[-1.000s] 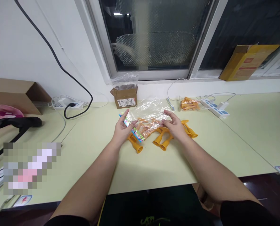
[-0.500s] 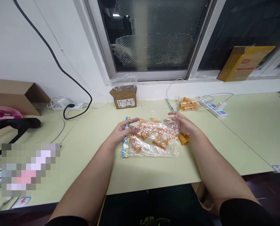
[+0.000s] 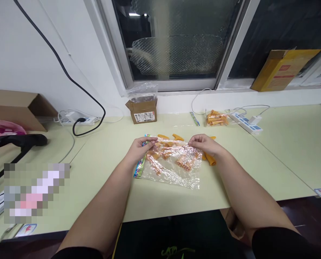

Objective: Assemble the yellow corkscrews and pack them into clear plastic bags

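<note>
A clear plastic bag [image 3: 173,176] with a colourful printed strip along its left end is spread before me. My left hand [image 3: 142,148] pinches its upper left part near that strip. With thumb and fingers together, my right hand [image 3: 205,144] grips the upper right edge. Several orange whistle-shaped plastic pieces show through the film; whether they are inside or under the bag I cannot tell. One orange piece [image 3: 178,137] pokes out beyond the top edge, and another orange piece [image 3: 210,159] lies on the table under my right wrist.
At the back of the pale table [image 3: 101,194] stand a small cardboard box [image 3: 144,112], a filled bag of orange pieces [image 3: 217,118], and a flat clear bag [image 3: 178,120]. Power strips [image 3: 247,123] with cables lie along the wall. A black strap [image 3: 22,142] is at left.
My right hand has closed on the bag's upper right edge. The bag has tilted, its lower edge coming nearer to me, and more orange pieces show behind it.
</note>
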A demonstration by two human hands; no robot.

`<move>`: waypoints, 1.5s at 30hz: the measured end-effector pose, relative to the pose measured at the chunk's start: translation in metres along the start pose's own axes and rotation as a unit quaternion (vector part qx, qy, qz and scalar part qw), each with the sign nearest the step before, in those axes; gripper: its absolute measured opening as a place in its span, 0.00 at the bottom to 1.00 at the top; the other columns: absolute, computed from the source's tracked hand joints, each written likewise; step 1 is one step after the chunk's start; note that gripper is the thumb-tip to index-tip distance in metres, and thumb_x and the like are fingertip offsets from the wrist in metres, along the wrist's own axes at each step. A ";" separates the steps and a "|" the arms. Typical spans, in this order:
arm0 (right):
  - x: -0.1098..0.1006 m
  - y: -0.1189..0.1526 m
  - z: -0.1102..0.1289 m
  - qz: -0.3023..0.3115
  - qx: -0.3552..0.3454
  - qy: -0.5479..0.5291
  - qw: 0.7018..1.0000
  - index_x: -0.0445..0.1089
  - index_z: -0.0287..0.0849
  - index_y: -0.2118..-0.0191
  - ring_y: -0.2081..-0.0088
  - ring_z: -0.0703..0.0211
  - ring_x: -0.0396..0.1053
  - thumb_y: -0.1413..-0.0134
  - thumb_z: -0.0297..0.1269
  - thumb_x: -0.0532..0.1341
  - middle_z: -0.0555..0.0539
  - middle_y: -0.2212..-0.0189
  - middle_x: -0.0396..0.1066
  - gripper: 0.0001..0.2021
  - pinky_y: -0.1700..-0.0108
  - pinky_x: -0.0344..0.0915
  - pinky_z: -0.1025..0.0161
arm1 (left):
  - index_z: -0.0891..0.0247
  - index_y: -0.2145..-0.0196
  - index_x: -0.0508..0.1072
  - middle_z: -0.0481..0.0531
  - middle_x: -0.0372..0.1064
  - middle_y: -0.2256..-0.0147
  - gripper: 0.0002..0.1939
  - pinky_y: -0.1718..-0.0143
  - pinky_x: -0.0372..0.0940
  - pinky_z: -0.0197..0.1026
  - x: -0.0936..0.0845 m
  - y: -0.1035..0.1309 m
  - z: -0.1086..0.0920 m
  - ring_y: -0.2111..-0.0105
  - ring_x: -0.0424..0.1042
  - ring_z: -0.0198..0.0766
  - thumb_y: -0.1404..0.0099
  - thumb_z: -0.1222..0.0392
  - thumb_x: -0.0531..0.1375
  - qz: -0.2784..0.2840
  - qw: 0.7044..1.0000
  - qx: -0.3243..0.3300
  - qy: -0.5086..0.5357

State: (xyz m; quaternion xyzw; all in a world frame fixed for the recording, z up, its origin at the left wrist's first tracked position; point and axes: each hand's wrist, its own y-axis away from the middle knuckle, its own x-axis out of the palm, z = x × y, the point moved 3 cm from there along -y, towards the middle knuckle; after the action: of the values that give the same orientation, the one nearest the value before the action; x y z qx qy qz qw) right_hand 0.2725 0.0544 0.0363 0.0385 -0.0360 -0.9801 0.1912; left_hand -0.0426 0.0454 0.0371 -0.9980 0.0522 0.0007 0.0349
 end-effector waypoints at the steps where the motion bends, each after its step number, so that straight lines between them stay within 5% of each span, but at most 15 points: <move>1: -0.001 0.000 0.000 -0.006 0.000 0.002 1.000 0.79 0.40 0.68 0.73 0.63 0.71 0.55 0.49 0.76 0.48 0.73 0.78 0.16 0.71 0.66 0.66 | 0.64 0.58 0.85 0.61 0.81 0.55 0.25 0.49 0.77 0.58 -0.001 0.000 0.001 0.62 0.81 0.47 0.47 0.44 0.77 0.002 1.000 -0.003 -0.001; 4: -0.003 0.000 -0.001 -0.010 0.005 0.001 1.000 0.78 0.41 0.69 0.74 0.64 0.69 0.52 0.49 0.75 0.48 0.73 0.77 0.15 0.72 0.65 0.66 | 0.64 0.59 0.85 0.62 0.80 0.52 0.24 0.48 0.77 0.57 -0.003 -0.001 0.002 0.57 0.81 0.51 0.47 0.44 0.76 0.011 1.000 -0.004 -0.009; 7: -0.003 0.002 -0.002 0.009 0.010 -0.003 1.000 0.78 0.41 0.69 0.74 0.64 0.69 0.49 0.47 0.73 0.49 0.74 0.76 0.14 0.70 0.65 0.65 | 0.60 0.50 0.83 0.58 0.79 0.48 0.27 0.47 0.76 0.55 -0.003 0.002 0.000 0.54 0.81 0.51 0.44 0.45 0.75 0.043 0.999 -0.008 -0.020; 11: -0.003 0.006 0.003 0.070 0.011 0.011 0.997 0.80 0.40 0.67 0.71 0.63 0.71 0.49 0.45 0.74 0.47 0.71 0.78 0.13 0.67 0.68 0.65 | 0.58 0.42 0.79 0.57 0.81 0.53 0.32 0.50 0.77 0.52 0.001 0.008 -0.007 0.55 0.81 0.51 0.42 0.48 0.75 0.110 0.993 -0.034 -0.023; 18: 0.028 0.009 0.001 0.249 0.057 0.022 0.967 0.79 0.41 0.51 0.71 0.64 0.75 0.45 0.44 0.72 0.46 0.65 0.80 0.18 0.70 0.71 0.67 | 0.61 0.61 0.86 0.62 0.81 0.55 0.16 0.62 0.78 0.49 0.028 0.019 -0.001 0.62 0.82 0.50 0.44 0.49 0.75 0.228 0.972 -0.049 -0.029; 23: 0.057 0.015 -0.002 0.321 0.063 0.025 0.945 0.75 0.43 0.45 0.78 0.63 0.72 0.50 0.42 0.74 0.51 0.73 0.78 0.26 0.76 0.68 0.67 | 0.58 0.64 0.86 0.59 0.81 0.63 0.10 0.55 0.77 0.54 0.048 0.026 0.000 0.62 0.82 0.53 0.42 0.51 0.73 0.295 0.951 0.000 -0.087; 27: 0.056 0.018 0.002 0.246 0.035 0.019 0.968 0.76 0.43 0.50 0.78 0.62 0.67 0.51 0.40 0.74 0.53 0.76 0.74 0.21 0.75 0.64 0.65 | 0.59 0.59 0.84 0.58 0.81 0.57 0.13 0.49 0.74 0.51 0.047 0.025 -0.008 0.54 0.80 0.52 0.41 0.53 0.73 0.257 0.963 0.031 -0.075; 32: 0.034 0.008 0.006 0.076 -0.016 -0.021 0.997 0.75 0.42 0.61 0.72 0.63 0.69 0.51 0.40 0.73 0.50 0.71 0.75 0.13 0.71 0.63 0.67 | 0.55 0.41 0.68 0.57 0.80 0.56 0.36 0.56 0.75 0.50 0.025 0.015 -0.009 0.61 0.81 0.48 0.44 0.48 0.75 0.169 0.981 -0.040 0.091; 37: 0.011 -0.004 0.006 -0.138 -0.056 -0.146 0.978 0.66 0.47 0.67 0.77 0.65 0.65 0.56 0.43 0.74 0.53 0.71 0.75 0.17 0.75 0.63 0.67 | 0.56 0.40 0.64 0.62 0.78 0.50 0.39 0.44 0.71 0.58 0.009 0.006 -0.013 0.47 0.78 0.54 0.42 0.36 0.69 0.095 0.967 -0.044 0.234; 41: 0.017 -0.008 0.003 -0.154 -0.069 -0.213 0.962 0.64 0.48 0.65 0.66 0.60 0.77 0.59 0.38 0.74 0.54 0.64 0.75 0.19 0.59 0.75 0.59 | 0.57 0.41 0.65 0.64 0.77 0.47 0.39 0.44 0.71 0.64 0.020 0.009 -0.010 0.47 0.78 0.57 0.45 0.48 0.75 0.102 0.967 -0.074 0.221; 45: 0.024 -0.008 0.003 -0.146 -0.083 -0.225 0.960 0.66 0.50 0.60 0.61 0.57 0.78 0.60 0.35 0.75 0.54 0.64 0.75 0.22 0.56 0.77 0.56 | 0.60 0.50 0.71 0.57 0.81 0.57 0.32 0.52 0.76 0.52 0.021 0.006 0.000 0.58 0.82 0.47 0.49 0.59 0.78 0.020 0.976 -0.100 0.193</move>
State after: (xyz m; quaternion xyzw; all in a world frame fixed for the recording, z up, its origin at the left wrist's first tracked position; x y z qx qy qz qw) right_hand 0.2470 0.0529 0.0366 -0.1946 0.0093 -0.9802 0.0359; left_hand -0.0223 0.0372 0.0362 -0.9766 0.0775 -0.1857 -0.0763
